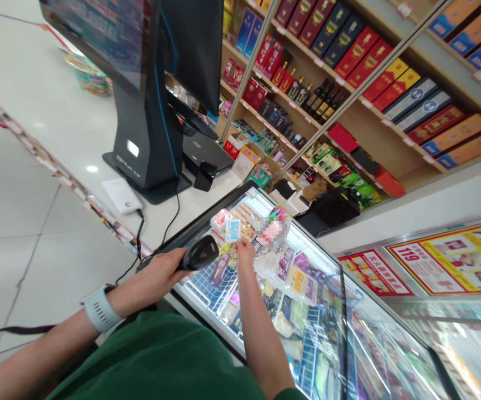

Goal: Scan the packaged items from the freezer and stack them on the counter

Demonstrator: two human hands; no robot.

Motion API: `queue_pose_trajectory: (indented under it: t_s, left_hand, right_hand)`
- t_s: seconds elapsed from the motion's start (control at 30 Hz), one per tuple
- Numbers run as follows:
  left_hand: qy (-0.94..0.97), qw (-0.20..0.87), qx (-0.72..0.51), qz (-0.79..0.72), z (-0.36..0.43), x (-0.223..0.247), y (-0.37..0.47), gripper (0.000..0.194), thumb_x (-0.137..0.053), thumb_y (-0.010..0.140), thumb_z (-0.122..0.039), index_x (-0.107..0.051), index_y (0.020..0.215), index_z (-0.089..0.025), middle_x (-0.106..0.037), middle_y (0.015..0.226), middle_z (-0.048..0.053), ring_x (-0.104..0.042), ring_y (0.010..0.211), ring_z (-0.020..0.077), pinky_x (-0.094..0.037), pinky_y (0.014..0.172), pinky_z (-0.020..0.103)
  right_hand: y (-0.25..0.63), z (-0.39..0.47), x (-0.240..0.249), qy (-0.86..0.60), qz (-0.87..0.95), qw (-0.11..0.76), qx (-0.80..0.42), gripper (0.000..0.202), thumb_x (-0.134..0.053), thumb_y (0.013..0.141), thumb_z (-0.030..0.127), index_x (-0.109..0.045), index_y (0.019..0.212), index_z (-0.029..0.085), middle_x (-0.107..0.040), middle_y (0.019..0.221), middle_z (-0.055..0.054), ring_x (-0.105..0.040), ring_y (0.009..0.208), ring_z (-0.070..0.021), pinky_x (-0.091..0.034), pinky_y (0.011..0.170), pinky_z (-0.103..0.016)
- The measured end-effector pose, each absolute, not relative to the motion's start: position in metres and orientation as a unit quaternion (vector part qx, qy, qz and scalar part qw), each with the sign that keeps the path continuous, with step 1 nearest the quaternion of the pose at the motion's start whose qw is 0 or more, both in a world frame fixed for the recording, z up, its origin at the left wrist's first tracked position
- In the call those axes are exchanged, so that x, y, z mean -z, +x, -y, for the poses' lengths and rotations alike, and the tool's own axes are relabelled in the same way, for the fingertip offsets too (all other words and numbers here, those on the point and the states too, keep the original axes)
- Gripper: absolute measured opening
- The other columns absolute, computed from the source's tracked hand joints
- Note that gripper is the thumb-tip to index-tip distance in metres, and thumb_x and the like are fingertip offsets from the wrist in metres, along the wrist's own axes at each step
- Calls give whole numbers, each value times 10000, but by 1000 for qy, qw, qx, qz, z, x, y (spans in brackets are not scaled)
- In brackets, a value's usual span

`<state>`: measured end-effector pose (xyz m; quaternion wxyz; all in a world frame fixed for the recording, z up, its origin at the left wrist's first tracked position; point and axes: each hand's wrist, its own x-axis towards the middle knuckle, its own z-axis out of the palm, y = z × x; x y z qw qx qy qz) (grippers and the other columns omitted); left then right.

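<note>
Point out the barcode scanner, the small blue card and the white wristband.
barcode scanner (201,253), head view, on its black head.
small blue card (232,229), head view, middle of its face.
white wristband (98,308), head view, on the strap.

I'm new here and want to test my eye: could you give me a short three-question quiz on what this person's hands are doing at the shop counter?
1. True or false: the left hand grips a black barcode scanner.
2. What does the right hand hold up?
A. a small light-blue card
B. a bottle
C. a red box
3. Fill in: on the left wrist sits a white ____.

Key
1. True; its cable runs along the counter towards the checkout terminal.
2. A; held above the glass-topped freezer.
3. Watch, or wristband.
</note>
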<state>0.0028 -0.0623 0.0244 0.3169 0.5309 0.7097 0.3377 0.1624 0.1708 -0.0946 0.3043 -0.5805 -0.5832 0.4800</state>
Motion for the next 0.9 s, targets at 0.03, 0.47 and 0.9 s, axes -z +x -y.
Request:
queue_pose_trajectory:
  t_s: [0.03, 0.47, 0.9]
  left_hand:
    - [539, 318, -333, -705, 60, -27, 6, 341, -482, 841, -354, -571, 1128, -194, -660, 1101, 92, -616, 1033, 264, -447, 928, 359]
    - [622, 342, -314, -630, 29, -30, 68, 330, -512, 843, -349, -587, 1130, -206, -667, 1109, 95, -608, 1062, 274, -423, 942, 364]
    - [646, 337, -291, -620, 23, -23, 105, 314, -488, 865, -363, -576, 1119, -203, -661, 1102, 91, -609, 1062, 273, -422, 933, 363]
  right_hand:
    - [175, -166, 91, -581, 587, 315, -468, 156, -561, 764, 310, -612, 769, 162, -622, 627, 11, -585, 583, -131, -437, 569, -204]
    - [284, -104, 45, -600, 583, 385, -389, 147, -584, 791, 326, -596, 810, 180, -636, 676, -2, -605, 642, -156, -454, 656, -242]
    - [326, -92, 47, -613, 561, 391, -395, 164, -590, 784, 353, -603, 815, 193, -646, 686, 1, -614, 651, -161, -471, 663, -250]
